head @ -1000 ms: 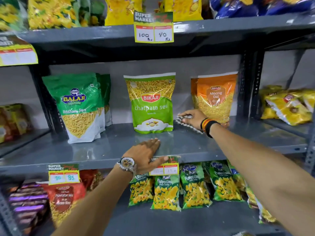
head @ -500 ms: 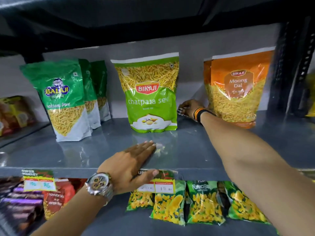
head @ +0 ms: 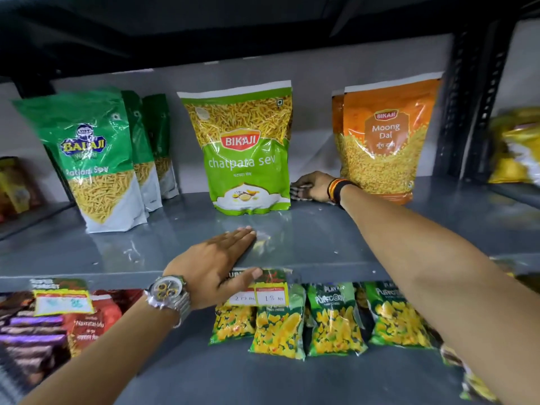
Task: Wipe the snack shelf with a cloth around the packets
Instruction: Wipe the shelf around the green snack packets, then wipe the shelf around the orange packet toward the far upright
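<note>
The grey snack shelf (head: 306,238) carries three groups of upright packets: green Balaji packets (head: 96,159) at the left, a green Bikaji chatpata sev packet (head: 245,153) in the middle, orange Moong Dal packets (head: 385,141) at the right. My right hand (head: 315,187) reaches deep into the gap between the sev and Moong Dal packets and presses a checked cloth (head: 299,191) onto the shelf. The cloth is mostly hidden under the fingers. My left hand (head: 219,261), with a wristwatch, lies flat on the shelf's front edge, fingers together, holding nothing.
A black upright post (head: 470,106) bounds the shelf at the right, with yellow packets (head: 517,147) beyond it. Below, Puffcorn packets (head: 333,317), red packets (head: 87,323) and price tags (head: 260,293) hang at the shelf lip. The upper shelf's dark underside (head: 233,30) is close overhead.
The view has moved closer and lower to the shelf. My right hand with the cloth has slid deeper between the sev and Moong Dal packets. My left hand stays on the front edge.
</note>
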Tool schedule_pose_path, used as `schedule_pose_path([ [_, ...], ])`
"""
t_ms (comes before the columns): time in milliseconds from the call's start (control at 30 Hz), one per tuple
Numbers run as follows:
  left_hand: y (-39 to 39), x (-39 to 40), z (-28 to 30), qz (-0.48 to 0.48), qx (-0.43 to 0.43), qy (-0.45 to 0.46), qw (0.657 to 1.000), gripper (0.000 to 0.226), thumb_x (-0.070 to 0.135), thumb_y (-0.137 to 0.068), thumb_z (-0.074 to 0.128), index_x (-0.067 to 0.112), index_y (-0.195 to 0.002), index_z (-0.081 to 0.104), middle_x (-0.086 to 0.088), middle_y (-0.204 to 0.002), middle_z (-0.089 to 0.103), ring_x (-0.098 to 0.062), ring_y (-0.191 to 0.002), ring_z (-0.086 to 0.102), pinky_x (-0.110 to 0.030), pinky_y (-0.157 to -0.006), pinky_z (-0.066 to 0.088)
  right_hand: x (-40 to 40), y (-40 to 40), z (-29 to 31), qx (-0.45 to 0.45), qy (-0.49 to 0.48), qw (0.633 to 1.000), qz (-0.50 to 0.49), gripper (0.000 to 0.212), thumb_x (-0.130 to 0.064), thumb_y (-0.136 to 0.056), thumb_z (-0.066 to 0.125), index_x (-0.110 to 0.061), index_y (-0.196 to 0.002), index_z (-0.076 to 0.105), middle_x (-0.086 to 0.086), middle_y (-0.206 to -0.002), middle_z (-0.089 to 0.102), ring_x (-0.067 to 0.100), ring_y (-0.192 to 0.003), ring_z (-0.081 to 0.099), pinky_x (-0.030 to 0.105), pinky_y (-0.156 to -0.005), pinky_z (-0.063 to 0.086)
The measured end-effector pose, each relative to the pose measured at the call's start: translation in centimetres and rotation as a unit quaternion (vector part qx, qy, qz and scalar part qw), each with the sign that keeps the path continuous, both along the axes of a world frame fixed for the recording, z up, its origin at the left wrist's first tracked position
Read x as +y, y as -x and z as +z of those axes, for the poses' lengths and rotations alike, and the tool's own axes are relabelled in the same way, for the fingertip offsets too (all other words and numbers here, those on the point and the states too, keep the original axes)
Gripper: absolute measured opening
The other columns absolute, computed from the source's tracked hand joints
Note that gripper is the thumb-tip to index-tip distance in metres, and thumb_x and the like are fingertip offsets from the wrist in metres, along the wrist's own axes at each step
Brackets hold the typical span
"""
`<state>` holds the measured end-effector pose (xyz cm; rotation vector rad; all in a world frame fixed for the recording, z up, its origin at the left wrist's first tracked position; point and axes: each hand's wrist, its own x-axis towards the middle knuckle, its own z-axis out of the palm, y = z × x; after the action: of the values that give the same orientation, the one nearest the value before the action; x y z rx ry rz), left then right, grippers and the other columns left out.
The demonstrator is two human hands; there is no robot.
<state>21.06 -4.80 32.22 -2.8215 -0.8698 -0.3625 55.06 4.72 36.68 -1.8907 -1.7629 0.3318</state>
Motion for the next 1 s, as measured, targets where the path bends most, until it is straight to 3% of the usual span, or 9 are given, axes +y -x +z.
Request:
schedule_pose_path([
  [167, -0.1, -0.2, 0.2, -0.001, 0.005, 0.002, 1.000, 0.103, 0.086, -0.084, 0.006, 0.018, -0.159, 0.026, -0.002, -0.166, 0.028, -0.017, -0.151, 0.029, -0.035, -0.122, 0.025, -7.8, 2.0, -0.3, -0.004, -0.018, 0.999, 0.044, 0.032, -0.024, -0.089, 0.068, -0.022, -0.121, 0.066, 0.001, -0.127, 0.064, 0.019, -0.116, 0.059, 0.023, -0.094, 0.042],
  [267, -0.1, -0.2, 0.3, 0.000, 0.008, -0.004, 1.000, 0.105, 0.087, -0.083, 0.004, 0.018, -0.159, 0.026, -0.001, -0.166, 0.027, -0.018, -0.151, 0.029, -0.038, -0.120, 0.028, -13.9, 4.2, -0.1, 0.006, -0.001, 0.995, 0.102, 0.031, -0.023, -0.090, 0.067, -0.024, -0.121, 0.066, -0.010, -0.120, 0.065, -0.003, -0.104, 0.060, 0.009, -0.086, 0.043],
  [333, -0.1, -0.1, 0.1, -0.002, 0.006, -0.006, 1.000, 0.099, 0.084, -0.086, 0.010, 0.018, -0.158, 0.027, -0.002, -0.166, 0.028, -0.019, -0.150, 0.030, -0.039, -0.119, 0.030, -16.4, 4.9, 0.4, 0.009, 0.021, 0.989, 0.146, 0.032, -0.023, -0.088, 0.069, -0.025, -0.119, 0.068, -0.016, -0.119, 0.066, -0.011, -0.103, 0.059, 0.005, -0.091, 0.042],
  [467, -0.1, -0.1, 0.2, -0.001, 0.003, -0.007, 1.000, 0.090, 0.077, -0.092, 0.021, 0.017, -0.158, 0.028, -0.003, -0.165, 0.030, -0.021, -0.150, 0.031, -0.040, -0.118, 0.032, -15.1, 3.7, 1.9, 0.027, -0.041, 0.996, 0.079, 0.031, -0.018, -0.087, 0.070, -0.023, -0.117, 0.069, -0.004, -0.129, 0.064, 0.010, -0.118, 0.056, 0.028, -0.106, 0.038],
  [600, 0.0, -0.3, 0.2, -0.003, -0.001, -0.006, 1.000, 0.085, 0.074, -0.095, 0.026, 0.017, -0.158, 0.028, -0.003, -0.166, 0.028, -0.021, -0.151, 0.029, -0.040, -0.118, 0.030, -12.2, 3.8, 0.2, 0.001, -0.050, 0.999, -0.001, 0.030, -0.017, -0.089, 0.068, -0.017, -0.119, 0.068, 0.006, -0.132, 0.063, 0.023, -0.124, 0.055, 0.025, -0.098, 0.038],
  [700, 0.0, -0.6, 0.3, -0.002, -0.002, -0.003, 1.000, 0.085, 0.072, -0.095, 0.027, 0.016, -0.158, 0.028, -0.004, -0.166, 0.028, -0.021, -0.151, 0.028, -0.040, -0.118, 0.029, -13.3, 7.5, -0.4, 0.007, -0.048, 0.998, 0.048, 0.029, -0.021, -0.089, 0.069, -0.022, -0.117, 0.068, 0.001, -0.125, 0.066, 0.015, -0.118, 0.059, 0.030, -0.101, 0.044],
  [833, 0.1, -0.7, 0.4, -0.006, -0.009, -0.006, 1.000, 0.084, 0.071, -0.096, 0.029, 0.014, -0.157, 0.029, -0.005, -0.165, 0.030, -0.022, -0.150, 0.030, -0.039, -0.118, 0.030, -19.3, 11.1, -0.6, 0.044, -0.028, 0.993, 0.106, 0.029, -0.021, -0.089, 0.068, -0.025, -0.118, 0.068, -0.015, -0.117, 0.066, -0.011, -0.101, 0.059, 0.007, -0.091, 0.044],
  [933, 0.2, -0.9, 0.5, -0.007, -0.007, -0.001, 1.000, 0.084, 0.071, -0.096, 0.029, 0.013, -0.157, 0.030, -0.007, -0.164, 0.031, -0.023, -0.150, 0.031, -0.040, -0.117, 0.031, -24.3, 10.3, -0.3, 0.037, -0.009, 0.994, 0.106, 0.030, -0.024, -0.088, 0.069, -0.027, -0.117, 0.069, -0.016, -0.117, 0.065, -0.007, -0.107, 0.059, 0.006, -0.093, 0.041],
  [1000, 0.3, -1.0, 0.8, 0.000, 0.004, 0.004, 1.000, 0.087, 0.075, -0.094, 0.024, 0.014, -0.157, 0.028, -0.006, -0.166, 0.029, -0.022, -0.150, 0.030, -0.041, -0.117, 0.033, -26.5, 8.3, 0.4, 0.048, -0.055, 0.995, 0.075, 0.031, -0.026, -0.086, 0.069, -0.029, -0.117, 0.068, -0.015, -0.120, 0.065, -0.001, -0.112, 0.058, 0.013, -0.097, 0.039],
])
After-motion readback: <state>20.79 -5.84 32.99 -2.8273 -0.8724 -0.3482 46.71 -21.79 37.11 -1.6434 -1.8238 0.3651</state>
